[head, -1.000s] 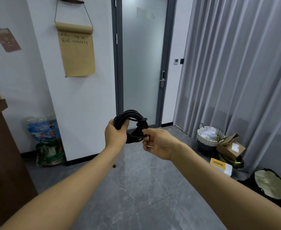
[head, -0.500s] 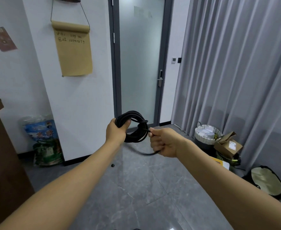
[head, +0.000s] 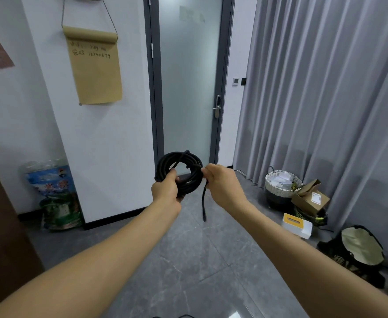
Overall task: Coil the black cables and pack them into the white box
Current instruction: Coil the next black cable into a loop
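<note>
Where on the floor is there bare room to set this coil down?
Bare grey floor runs from the door toward you, beneath both arms. Crowded: the curtain side, with wicker basket, cardboard box and black bag; also the bags by the left wall.
</note>
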Motion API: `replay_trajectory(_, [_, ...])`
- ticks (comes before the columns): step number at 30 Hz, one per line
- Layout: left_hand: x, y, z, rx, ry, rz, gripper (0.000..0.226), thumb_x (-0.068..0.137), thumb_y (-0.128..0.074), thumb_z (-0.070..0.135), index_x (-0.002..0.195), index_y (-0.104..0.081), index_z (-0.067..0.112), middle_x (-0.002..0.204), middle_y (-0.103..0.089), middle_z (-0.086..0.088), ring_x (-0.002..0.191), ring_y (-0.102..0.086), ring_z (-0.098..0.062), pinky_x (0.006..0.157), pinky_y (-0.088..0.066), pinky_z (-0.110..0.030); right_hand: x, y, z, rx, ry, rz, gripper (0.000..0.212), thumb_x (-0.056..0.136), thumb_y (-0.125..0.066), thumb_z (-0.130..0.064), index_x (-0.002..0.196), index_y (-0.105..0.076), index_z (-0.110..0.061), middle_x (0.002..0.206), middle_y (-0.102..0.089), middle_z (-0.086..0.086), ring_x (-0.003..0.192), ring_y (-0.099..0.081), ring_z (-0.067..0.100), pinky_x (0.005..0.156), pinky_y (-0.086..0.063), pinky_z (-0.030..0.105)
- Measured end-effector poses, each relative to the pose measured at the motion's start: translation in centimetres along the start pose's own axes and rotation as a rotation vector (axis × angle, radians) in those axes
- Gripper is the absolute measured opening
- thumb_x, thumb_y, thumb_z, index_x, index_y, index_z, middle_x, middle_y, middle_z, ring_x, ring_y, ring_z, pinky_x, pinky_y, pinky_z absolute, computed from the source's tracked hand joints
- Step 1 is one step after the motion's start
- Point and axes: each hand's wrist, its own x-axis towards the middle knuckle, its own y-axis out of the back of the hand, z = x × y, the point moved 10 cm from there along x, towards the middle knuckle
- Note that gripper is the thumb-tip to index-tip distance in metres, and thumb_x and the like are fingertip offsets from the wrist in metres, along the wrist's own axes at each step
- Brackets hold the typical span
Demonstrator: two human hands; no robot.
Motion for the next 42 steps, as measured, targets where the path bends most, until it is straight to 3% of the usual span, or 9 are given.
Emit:
replay_trajectory(7, [-1.8, -1.9, 0.1, -0.007, -0.012, -0.067, 0.025, 0.094, -0.055, 0.018, 0.072, -0.054, 0.007, 0.066, -0.055, -0.004, 0.066, -0.058, -0.019, 0.072, -0.053, -0.033, -0.7, -1.6, 0.5, 0.4, -0.239, -0.033, 0.054, 0.095, -0.04, -0.049, 0.068, -0.045, -0.002, 0.062, -0.052, 0.009, 0.059, -0.05, 0.023, 0.057, -0.043, 0.029])
replay_trajectory(10, [-2.0, -2.4, -0.2, 0.018, -0.001, -0.102, 0.025, 0.095, -0.055, 0.021, 0.074, -0.055, 0.007, 0.067, -0.055, -0.004, 0.064, -0.058, -0.019, 0.068, -0.054, -0.032, -0.9, -2.6, 1.6, 0.761, -0.342, -0.048, 0.08, 0.076, -0.054, -0.06, 0.095, -0.051, 0.018, 0.101, -0.058, 0.039, 0.098, -0.055, 0.053, 0.088, -0.048, 0.06])
replay_trajectory(12, [-2.0, -2.5, -0.3, 0.032, -0.011, -0.119, 0.022, 0.095, -0.055, 0.023, 0.079, -0.055, 0.007, 0.069, -0.055, -0.005, 0.064, -0.056, -0.018, 0.06, -0.05, -0.028, -1.5, -2.8, 1.7, 0.91, -0.388, -0.055, 0.072, 0.082, -0.059, -0.049, 0.101, -0.051, 0.021, 0.11, -0.053, 0.041, 0.105, -0.054, 0.051, 0.092, -0.046, 0.059])
replay_trajectory(15, [-2.2, -2.8, -0.2, 0.04, -0.022, -0.146, 0.022, 0.095, -0.055, 0.024, 0.084, -0.056, 0.005, 0.071, -0.057, -0.006, 0.064, -0.057, -0.019, 0.056, -0.047, -0.026, -1.6, -2.7, 2.7, 1.046, -0.428, 0.001, 0.04, 0.09, -0.06, -0.027, 0.092, -0.061, 0.013, 0.097, -0.063, 0.033, 0.094, -0.065, 0.038, 0.089, -0.052, 0.037])
replay_trajectory(19, [-2.4, -3.0, -0.5, 0.032, 0.007, -0.17, 0.019, 0.095, -0.056, 0.025, 0.1, -0.055, 0.006, 0.077, -0.059, -0.007, 0.067, -0.059, -0.02, 0.055, -0.046, -0.027, -1.9, -3.0, 2.9, 1.126, -0.471, 0.005, 0.015, 0.086, -0.065, -0.024, 0.077, -0.065, -0.011, 0.085, -0.065, 0.009, 0.086, -0.062, 0.022, 0.081, -0.04, 0.032])
replay_trajectory(28, [-1.3, -2.6, -0.4, 0.139, -0.007, -0.137, 0.023, 0.093, -0.058, 0.024, 0.095, -0.06, 0.001, 0.085, -0.064, -0.012, 0.075, -0.062, -0.029, 0.054, -0.043, -0.032, -2.8, -4.8, 3.7, 1.234, -0.474, -0.071, 0.019, 0.091, -0.056, -0.027, 0.089, -0.062, -0.01, 0.084, -0.071, 0.0, 0.091, -0.064, 0.015, 0.083, -0.041, 0.029])
replay_trajectory(32, [-1.7, -3.2, -1.7, 0.089, 0.08, -0.195, 0.022, 0.094, -0.057, 0.022, 0.1, -0.061, 0.0, 0.091, -0.067, -0.014, 0.082, -0.065, -0.028, 0.063, -0.051, -0.035, -2.6, -4.4, 3.5, 1.355, -0.475, -0.065, 0.016, 0.092, -0.053, -0.019, 0.084, -0.061, -0.007, 0.078, -0.068, 0.006, 0.073, -0.066, 0.014, 0.057, -0.047, 0.018])
replay_trajectory(40, [-1.7, -4.1, -3.0, 0.009, 0.24, -0.298, 0.027, 0.091, -0.059, 0.018, 0.11, -0.062, -0.002, 0.106, -0.068, -0.016, 0.097, -0.066, -0.027, 0.075, -0.055, -0.039, -2.9, -4.0, 3.5, 1.429, -0.486, -0.15, 0.029, 0.092, -0.051, -0.016, 0.069, -0.067, -0.01, 0.078, -0.07, 0.009, 0.08, -0.067, 0.021, 0.074, -0.048, 0.029])
replay_trajectory(42, [-1.7, -4.3, -3.1, 0.003, 0.257, -0.318, 0.012, 0.09, -0.06, 0.013, 0.092, -0.064, 0.002, 0.087, -0.065, -0.008, 0.078, -0.063, -0.015, 0.063, -0.056, -0.031, -3.0, -3.5, 3.9, 1.417, -0.495, -0.145, 0.026, 0.093, -0.05, -0.017, 0.074, -0.066, -0.009, 0.073, -0.071, 0.005, 0.076, -0.069, 0.018, 0.07, -0.049, 0.026])
